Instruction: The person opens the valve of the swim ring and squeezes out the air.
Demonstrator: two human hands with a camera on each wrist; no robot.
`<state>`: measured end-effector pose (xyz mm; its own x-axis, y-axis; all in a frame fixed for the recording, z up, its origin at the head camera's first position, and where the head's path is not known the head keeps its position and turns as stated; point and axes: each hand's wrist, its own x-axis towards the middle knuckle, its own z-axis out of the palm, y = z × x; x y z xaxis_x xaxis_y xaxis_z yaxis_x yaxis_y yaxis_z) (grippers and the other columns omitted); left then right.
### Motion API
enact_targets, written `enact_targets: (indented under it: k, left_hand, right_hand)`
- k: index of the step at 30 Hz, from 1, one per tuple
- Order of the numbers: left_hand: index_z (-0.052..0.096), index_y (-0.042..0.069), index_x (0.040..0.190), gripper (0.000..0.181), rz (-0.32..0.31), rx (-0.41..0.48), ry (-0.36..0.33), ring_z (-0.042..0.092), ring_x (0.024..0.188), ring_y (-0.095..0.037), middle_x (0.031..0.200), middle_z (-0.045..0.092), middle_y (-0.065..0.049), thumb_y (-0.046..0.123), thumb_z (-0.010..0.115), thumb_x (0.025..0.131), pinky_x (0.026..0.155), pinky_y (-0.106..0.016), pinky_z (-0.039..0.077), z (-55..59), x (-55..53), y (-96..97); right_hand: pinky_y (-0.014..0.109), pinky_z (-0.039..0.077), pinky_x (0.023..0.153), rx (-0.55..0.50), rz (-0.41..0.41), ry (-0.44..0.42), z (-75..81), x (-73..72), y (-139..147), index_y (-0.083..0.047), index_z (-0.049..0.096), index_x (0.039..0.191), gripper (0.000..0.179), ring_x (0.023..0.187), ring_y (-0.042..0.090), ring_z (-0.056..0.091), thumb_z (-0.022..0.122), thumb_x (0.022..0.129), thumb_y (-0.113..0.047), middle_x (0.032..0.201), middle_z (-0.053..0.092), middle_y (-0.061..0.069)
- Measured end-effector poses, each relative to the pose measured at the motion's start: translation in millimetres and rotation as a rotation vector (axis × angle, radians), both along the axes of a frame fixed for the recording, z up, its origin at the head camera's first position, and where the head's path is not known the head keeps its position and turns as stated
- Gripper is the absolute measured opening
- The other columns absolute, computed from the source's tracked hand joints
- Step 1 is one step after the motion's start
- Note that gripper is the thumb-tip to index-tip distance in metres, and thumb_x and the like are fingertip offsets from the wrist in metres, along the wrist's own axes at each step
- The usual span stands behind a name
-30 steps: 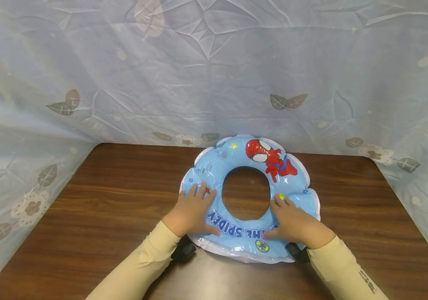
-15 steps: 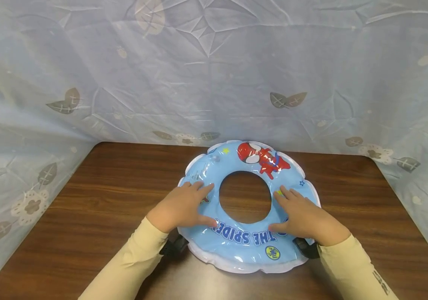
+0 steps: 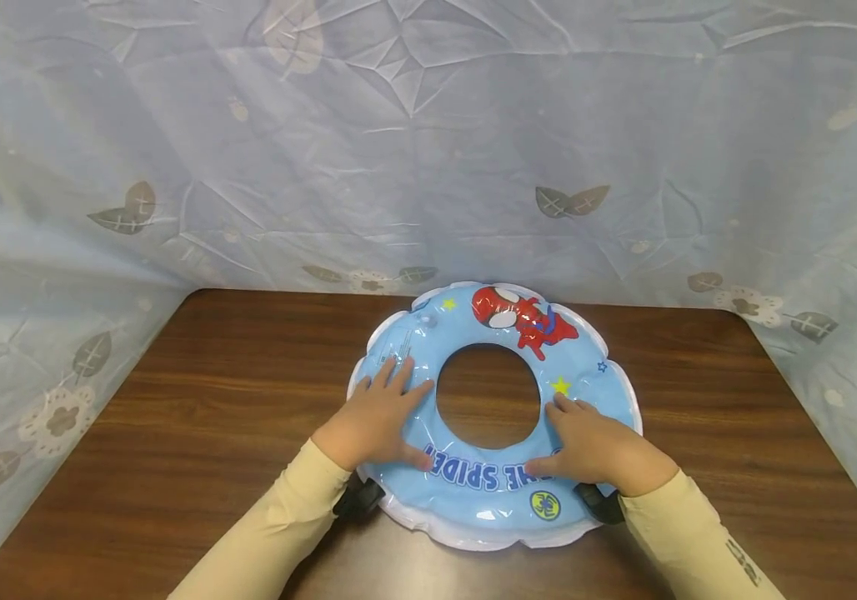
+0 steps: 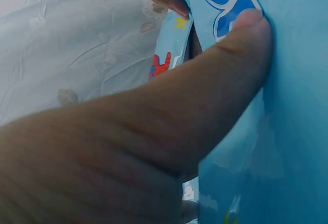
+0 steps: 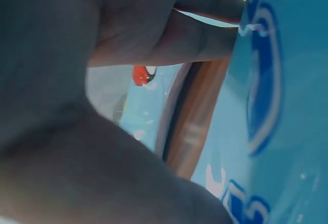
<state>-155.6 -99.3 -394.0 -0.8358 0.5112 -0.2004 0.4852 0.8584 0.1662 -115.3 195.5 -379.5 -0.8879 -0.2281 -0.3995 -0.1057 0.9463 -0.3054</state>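
Pale blue-grey cloth [image 3: 413, 150] printed with leaves hangs behind and to both sides of the table [image 3: 248, 375] I'm watching from my remote seat. The left hand [image 3: 374, 421] rests on the left part of a light blue swim ring [image 3: 466, 504], fingers spread; in the left wrist view I see its thumb laid against the printed vinyl. The right hand [image 3: 597, 446] rests likewise on the right part. Neither is curled round the ring, and they lie well apart with its hole between them. Black wrist units [image 3: 359, 498] show below both hands, beside the near edge, and cream sleeves [image 3: 271, 525] reach in from the near side. The ring lies printed face up, right of the table's centre, its far rim close to the cloth.

I'd worry first about slipping: the vinyl looks glossy, and flat palms give little hold. Pressing harder on one side could twist the ring, and a far push could run it into the cloth, though I can't tell whether they touch. A wrist unit might also snag the scalloped edge.

Against one second ago, the ring sits nearer and slightly turned: its red figure [image 3: 524, 321] is farther left, its round emblem [image 3: 545, 505] farther right. Since half a second ago, the hands have drawn somewhat closer together.
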Motion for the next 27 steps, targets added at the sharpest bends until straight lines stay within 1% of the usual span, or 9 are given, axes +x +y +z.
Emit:
enact_targets:
  k: [7, 13, 20, 27]
  left_hand:
    - [0.041, 0.016, 0.16, 0.109, 0.022, -0.005, -0.035, 0.017, 0.155, -0.048, 0.169, 0.022, -0.022, 0.066, 0.085, 0.073, 0.118, -0.069, 0.024, 0.3, 3.5, 3.4]
    - [0.041, 0.016, 0.16, 0.108, 0.043, -0.008, -0.059, 0.021, 0.153, -0.05, 0.168, 0.023, -0.023, 0.067, 0.084, 0.074, 0.117, -0.07, 0.025, -0.6, 5.2, 5.3]
    - [0.041, 0.017, 0.16, 0.111, 0.047, -0.035, -0.043, 0.025, 0.152, -0.051, 0.167, 0.026, -0.025, 0.07, 0.082, 0.073, 0.115, -0.071, 0.027, -4.8, 6.0, 7.8]
    - [0.04, 0.016, 0.16, 0.111, 0.047, -0.039, -0.047, 0.025, 0.151, -0.051, 0.166, 0.026, -0.025, 0.069, 0.083, 0.073, 0.116, -0.071, 0.026, -3.4, 6.7, 11.5]
  right_hand:
    - [0.067, 0.045, 0.103, 0.001, 0.019, 0.004, -2.8, -2.1, 0.3, 0.007, 0.045, 0.151, 0.107, 0.145, 0.057, 0.03, 0.085, 0.075, -0.058, 0.157, 0.039, 0.031]
    - [0.066, 0.044, 0.105, -0.012, 0.05, 0.01, -5.2, -5.4, 2.4, 0.006, 0.043, 0.153, 0.106, 0.147, 0.057, 0.028, 0.084, 0.077, -0.056, 0.159, 0.037, 0.03]
    - [0.067, 0.045, 0.103, -0.017, 0.074, 0.023, -7.4, -7.5, 4.3, 0.005, 0.043, 0.153, 0.104, 0.147, 0.057, 0.026, 0.084, 0.079, -0.054, 0.16, 0.035, 0.03]
    - [0.068, 0.043, 0.104, -0.007, 0.082, 0.04, -8.4, -7.1, 5.6, 0.005, 0.043, 0.153, 0.103, 0.147, 0.058, 0.026, 0.084, 0.079, -0.055, 0.161, 0.035, 0.03]
